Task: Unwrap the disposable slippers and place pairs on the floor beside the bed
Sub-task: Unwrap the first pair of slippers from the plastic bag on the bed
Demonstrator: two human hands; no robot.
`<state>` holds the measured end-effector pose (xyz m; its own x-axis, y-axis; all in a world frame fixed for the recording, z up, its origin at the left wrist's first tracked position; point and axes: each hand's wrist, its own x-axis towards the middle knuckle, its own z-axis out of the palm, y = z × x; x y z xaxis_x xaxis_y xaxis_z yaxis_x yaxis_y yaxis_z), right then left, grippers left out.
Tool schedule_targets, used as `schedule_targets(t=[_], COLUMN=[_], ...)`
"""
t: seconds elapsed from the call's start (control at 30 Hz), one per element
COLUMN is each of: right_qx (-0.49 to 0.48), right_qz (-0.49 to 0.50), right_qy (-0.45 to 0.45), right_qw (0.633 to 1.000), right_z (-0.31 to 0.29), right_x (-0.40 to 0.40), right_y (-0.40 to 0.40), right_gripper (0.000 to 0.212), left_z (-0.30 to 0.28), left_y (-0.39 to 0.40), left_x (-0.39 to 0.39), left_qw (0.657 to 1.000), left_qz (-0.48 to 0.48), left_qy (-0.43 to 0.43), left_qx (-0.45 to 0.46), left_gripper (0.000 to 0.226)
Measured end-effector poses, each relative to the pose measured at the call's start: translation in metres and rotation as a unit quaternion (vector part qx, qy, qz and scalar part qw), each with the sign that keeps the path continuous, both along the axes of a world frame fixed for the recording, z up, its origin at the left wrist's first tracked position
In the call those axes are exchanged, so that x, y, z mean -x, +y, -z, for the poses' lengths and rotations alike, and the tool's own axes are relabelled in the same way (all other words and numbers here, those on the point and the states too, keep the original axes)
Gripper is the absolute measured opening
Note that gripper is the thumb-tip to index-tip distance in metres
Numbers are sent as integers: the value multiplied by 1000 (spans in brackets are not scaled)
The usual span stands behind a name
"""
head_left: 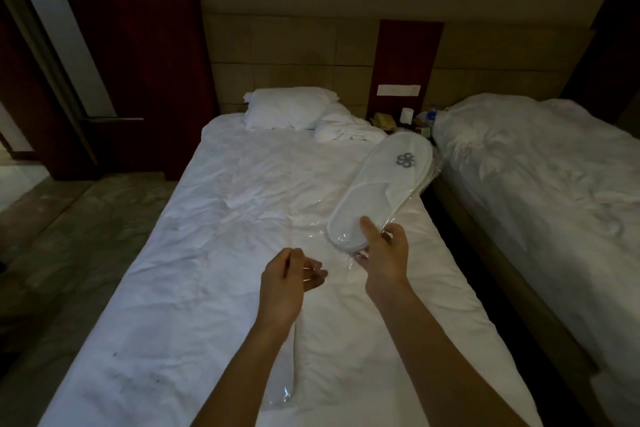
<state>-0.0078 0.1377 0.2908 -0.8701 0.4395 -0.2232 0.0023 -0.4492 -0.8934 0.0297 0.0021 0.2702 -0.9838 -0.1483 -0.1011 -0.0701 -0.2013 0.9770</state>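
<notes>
Right hand (382,250) pinches the heel end of a wrapped pair of white slippers (381,187), thumb on top of the heel, other fingers underneath and mostly hidden. Slippers stacked flat, toe end pointing up and away to the right, grey logo (406,160) on the toe strap. They are held in the air above the right side of the near bed (207,253), toe end reaching over the gap toward the second bed (536,184). Clear plastic wrap (346,246) still around the slippers, loose and crinkled at the heel, some hanging below the right hand's fingers.

Left hand (291,274) is just left of and below the slipper heel, near but apart from it. Fingers loosely curled, palm turned inward; looks like a thin bit of clear film at the fingertips, but cannot tell if it actually pinches anything.

Another wrapped slipper pack (294,374) lies on the near bed between the two forearms, seen edge-on, plastic glinting at its near end, partly hidden by the left forearm.

Near bed has a rumpled white sheet, a pillow (287,111) at the head and bunched white linen (343,128) beside it. Nightstand (398,121) between the beds carries small cluttered items, too dim to tell apart. Dark wooden door (121,62) on the left, floor (69,218) left of the bed. Room is dim.
</notes>
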Motion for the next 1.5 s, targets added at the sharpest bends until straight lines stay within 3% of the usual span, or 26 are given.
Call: schedule_targets(t=[0.53, 0.73, 0.87, 1.03, 1.1, 1.2, 1.3, 1.4, 1.5], right_qx=[46, 45, 54, -4, -39, -90, -103, -117, -117], right_qz=[-25, -49, -62, -112, -143, -196, -233, -261, -284], right_qy=[-13, -6, 4, 59, 79, 97, 102, 102, 99], right_qw=[999, 998, 997, 992, 986, 972, 962, 953, 947], right_z=[-4, -3, -1, -12, -19, -30, -36, -34, -32], right_x=[-1, -1, 1, 7, 8, 9, 8, 6, 5], right_y=[5, 9, 16, 40, 48, 53, 52, 49, 45], right_gripper=[26, 25, 27, 12, 8, 23, 24, 25, 34], left_z=[12, 27, 42, 27, 0, -48, -86, -101, -93], left_y=[-8, -7, -11, -32, -46, -47, -33, -17, -6], left_x=[2, -3, -15, 0, 19, 47, 67, 76, 75], left_qw=[990, 989, 980, 973, 975, 997, 990, 980, 969], left_qz=[52, 73, 105, -150, -182, -76, 54, 160, 232], left_qy=[-88, -97, -101, -61, -35, -6, -7, -31, -83], left_qx=[-99, -81, -139, -164, -124, 15, 131, 118, 34], left_gripper=[45, 56, 61, 47, 39, 38, 56, 62, 59])
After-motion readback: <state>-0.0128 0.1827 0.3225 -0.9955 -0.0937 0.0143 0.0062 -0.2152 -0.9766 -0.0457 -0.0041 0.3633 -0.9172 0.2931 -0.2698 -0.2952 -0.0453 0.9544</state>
